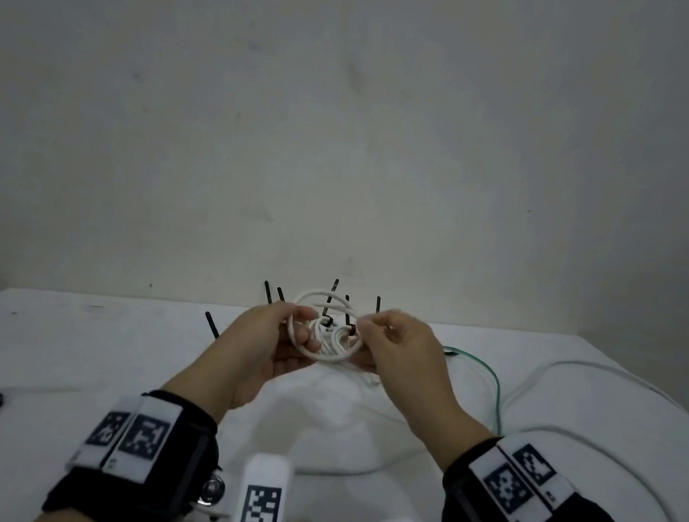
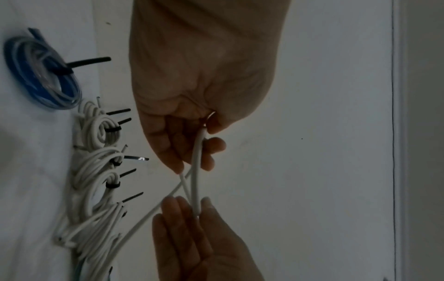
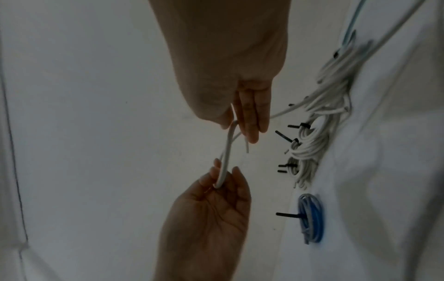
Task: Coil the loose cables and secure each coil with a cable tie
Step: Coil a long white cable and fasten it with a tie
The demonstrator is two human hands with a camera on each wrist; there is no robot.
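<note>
Head view shows my left hand (image 1: 272, 341) and right hand (image 1: 399, 345) both pinching a first loop of white cable (image 1: 319, 297) above the table (image 1: 53, 342) (tied coils (image 2: 96, 167) behind). A slack pinch could spring it open, I judge.

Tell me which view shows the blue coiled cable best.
The left wrist view: the blue coiled cable lies large and unobstructed, its black cable tie plainly visible. The right wrist view shows it too, smaller and foreshortened. In the head view it cannot be made out; the left hand and white cable fill that area.
</note>
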